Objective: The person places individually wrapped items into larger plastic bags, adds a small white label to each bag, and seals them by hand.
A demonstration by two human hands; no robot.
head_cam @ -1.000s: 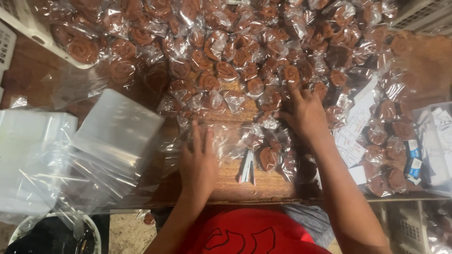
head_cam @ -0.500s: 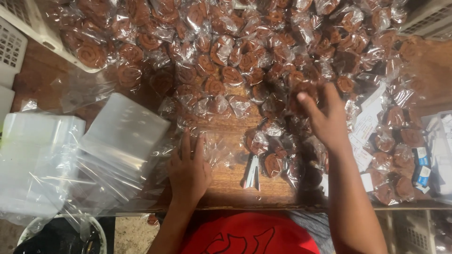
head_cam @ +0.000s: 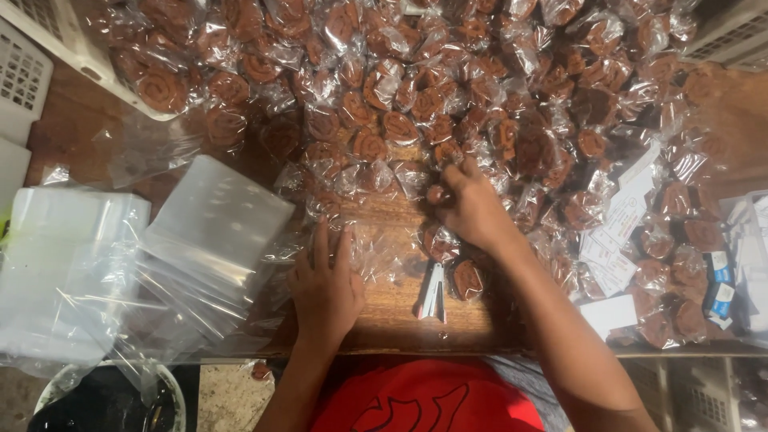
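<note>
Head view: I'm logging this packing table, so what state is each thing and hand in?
Left hand: flat, palm down on an empty clear bag.
Right hand: fingers closed on a wrapped spiral pastry.
Pile of wrapped pastries: bagged, spread loose across the table.
Stack of clear bags: empty, lying flat.

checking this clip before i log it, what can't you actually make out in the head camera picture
- Right hand: its fingertips curl into the pile of wrapped spiral pastries, so what they pinch is hidden.
- Left hand: lies flat on a clear bag; whether the bag holds anything is lost in glare.
- White crate: cut off by the left and top edges.
- Small paper labels: print too small to read.
- Small folded silver object near the table edge: too small to identify.
</note>
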